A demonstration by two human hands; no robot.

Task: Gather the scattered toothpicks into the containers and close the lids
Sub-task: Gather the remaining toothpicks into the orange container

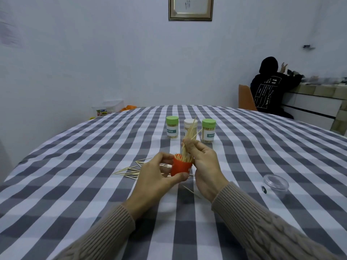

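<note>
**Toothpicks part-loaded into red container**

Toothpicks (189, 137), a bundle, pinched by right hand (203, 166) fingers, lower ends inside red container (181, 167). Left hand (155, 177) fingers and thumb curl round that container. Loose toothpicks (131, 170) lie just beyond left fingers. Three lidded jars (172, 128) stand further off. Clear lid (275, 183) well right of right hand.

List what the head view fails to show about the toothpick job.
- White-lidded jar: its label, hidden behind the toothpick bundle pinched by the right hand.
- Red container: its fill level, covered by the left hand.
- Loose toothpicks: their count, too thin and partly behind the hands.
- Clear lid: which container it fits, not evident.
</note>
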